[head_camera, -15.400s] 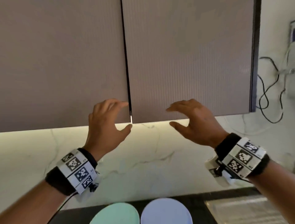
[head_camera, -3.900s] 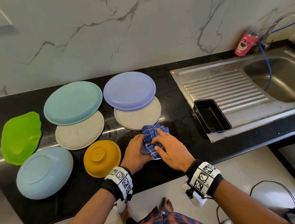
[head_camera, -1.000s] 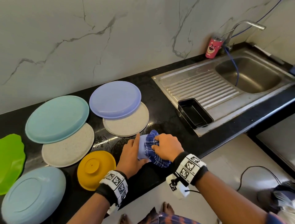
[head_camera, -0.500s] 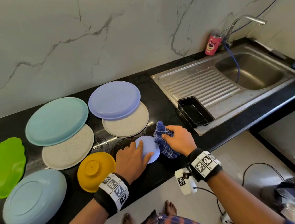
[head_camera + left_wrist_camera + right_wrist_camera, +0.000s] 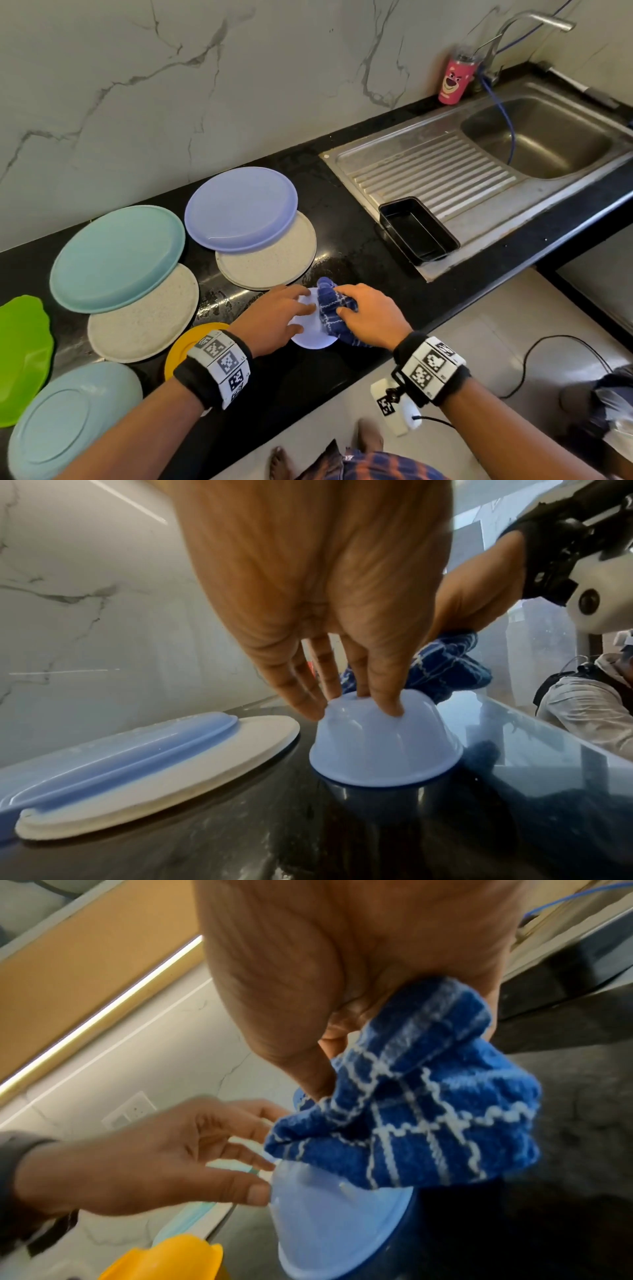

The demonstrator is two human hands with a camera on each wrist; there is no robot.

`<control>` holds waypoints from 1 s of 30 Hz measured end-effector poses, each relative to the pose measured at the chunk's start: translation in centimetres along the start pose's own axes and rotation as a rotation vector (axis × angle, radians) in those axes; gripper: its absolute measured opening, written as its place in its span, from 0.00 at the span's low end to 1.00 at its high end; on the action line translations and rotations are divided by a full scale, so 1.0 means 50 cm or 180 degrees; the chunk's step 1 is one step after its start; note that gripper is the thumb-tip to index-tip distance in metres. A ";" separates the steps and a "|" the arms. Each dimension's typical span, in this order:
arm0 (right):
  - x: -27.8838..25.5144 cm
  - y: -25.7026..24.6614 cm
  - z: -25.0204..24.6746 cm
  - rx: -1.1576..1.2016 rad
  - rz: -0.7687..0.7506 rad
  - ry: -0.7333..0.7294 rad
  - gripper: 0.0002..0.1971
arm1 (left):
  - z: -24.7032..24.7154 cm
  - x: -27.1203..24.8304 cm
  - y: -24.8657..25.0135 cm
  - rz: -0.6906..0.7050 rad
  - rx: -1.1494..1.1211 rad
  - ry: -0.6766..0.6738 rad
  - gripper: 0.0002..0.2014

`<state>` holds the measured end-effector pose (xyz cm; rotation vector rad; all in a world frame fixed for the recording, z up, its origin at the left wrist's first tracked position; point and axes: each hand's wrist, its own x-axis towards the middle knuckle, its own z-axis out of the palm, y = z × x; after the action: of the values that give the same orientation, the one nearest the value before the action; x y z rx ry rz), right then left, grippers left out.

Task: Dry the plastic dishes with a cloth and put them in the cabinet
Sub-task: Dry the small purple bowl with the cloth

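Note:
A small pale blue bowl stands upside down on the black counter near its front edge. My left hand rests on it, straight fingers touching its top and the thumb against its side. My right hand grips a bunched blue checked cloth and presses it on the bowl's right side. The cabinet is out of view.
Left of the bowl lie a yellow bowl, a lavender plate on a speckled plate, a teal plate, a green plate and a light blue plate. A black tray sits on the sink drainer.
My right hand has brought the cloth from beside the bowl back onto its right side. My left hand has stayed on the upturned bowl.

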<state>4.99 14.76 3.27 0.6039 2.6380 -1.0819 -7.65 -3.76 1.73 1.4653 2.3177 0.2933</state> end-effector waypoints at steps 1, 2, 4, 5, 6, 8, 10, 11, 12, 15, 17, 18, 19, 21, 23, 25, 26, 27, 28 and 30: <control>0.008 -0.009 0.007 -0.0068 -0.0033 -0.0041 0.19 | -0.003 0.001 0.002 0.0022 -0.0005 0.0000 0.18; 0.019 -0.016 0.010 -0.0134 -0.0050 -0.0066 0.19 | -0.007 0.005 0.004 0.0043 0.0005 -0.0021 0.16; 0.044 -0.034 0.003 -0.0327 -0.0099 -0.0184 0.18 | -0.016 0.012 0.009 0.0049 0.0029 -0.0031 0.14; 0.054 -0.039 -0.003 -0.0423 -0.0119 -0.0264 0.19 | -0.021 0.015 0.010 0.0049 0.0036 -0.0021 0.14; 0.060 -0.041 -0.008 -0.0489 -0.0123 -0.0307 0.18 | -0.023 0.016 0.012 0.0036 0.0021 -0.0028 0.13; 0.054 -0.033 -0.006 -0.0428 -0.0047 -0.0208 0.16 | -0.026 0.018 0.014 0.0000 -0.0031 -0.0073 0.13; 0.022 -0.018 0.014 -0.0105 0.0111 -0.0024 0.12 | -0.027 0.015 0.016 -0.0076 -0.0053 -0.0167 0.15; 0.001 -0.009 0.031 0.0057 0.0174 0.0042 0.11 | -0.028 0.014 0.017 -0.0100 -0.0040 -0.0212 0.17; -0.020 -0.005 0.050 0.0117 0.0198 0.0069 0.10 | -0.028 0.012 0.018 -0.0118 -0.0030 -0.0235 0.18; -0.052 0.002 0.090 -0.0132 0.0035 0.0238 0.09 | -0.030 0.012 0.021 -0.0203 -0.0105 -0.0222 0.21; -0.045 -0.007 0.087 -0.0218 0.0041 0.0271 0.10 | -0.033 0.014 0.022 -0.0240 -0.0149 -0.0217 0.21; -0.036 -0.011 0.080 -0.0260 0.0087 0.0246 0.11 | -0.036 0.016 0.022 -0.0242 -0.0146 -0.0218 0.20; -0.024 -0.016 0.070 -0.0303 0.0133 0.0196 0.12 | -0.038 0.017 0.023 -0.0243 -0.0135 -0.0223 0.19; 0.005 -0.025 0.043 -0.0390 0.0226 0.0081 0.12 | -0.040 0.020 0.026 -0.0275 -0.0097 -0.0235 0.19; 0.040 -0.037 0.013 -0.0456 0.0227 -0.0079 0.09 | -0.039 0.019 0.027 -0.0308 -0.0060 -0.0207 0.19; 0.077 -0.053 -0.014 -0.0550 0.0058 -0.0430 0.10 | -0.035 0.015 0.025 -0.0352 -0.0116 -0.0155 0.19; 0.093 -0.064 -0.025 -0.0624 -0.0054 -0.0648 0.10 | -0.032 0.014 0.024 -0.0365 -0.0165 -0.0118 0.19; 0.106 -0.075 -0.033 -0.0655 -0.0148 -0.0861 0.10 | -0.029 0.011 0.023 -0.0365 -0.0222 -0.0087 0.19; 0.120 -0.082 -0.039 -0.0664 -0.0227 -0.1049 0.10 | -0.026 0.010 0.023 -0.0355 -0.0280 -0.0060 0.18; 0.140 -0.096 -0.044 -0.0759 -0.0380 -0.1321 0.13 | -0.022 0.004 0.023 -0.0320 -0.0314 -0.0035 0.18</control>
<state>-3.54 15.22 5.28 0.1526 2.4044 -0.7989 -7.26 -3.03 3.11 1.2959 2.3242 0.3651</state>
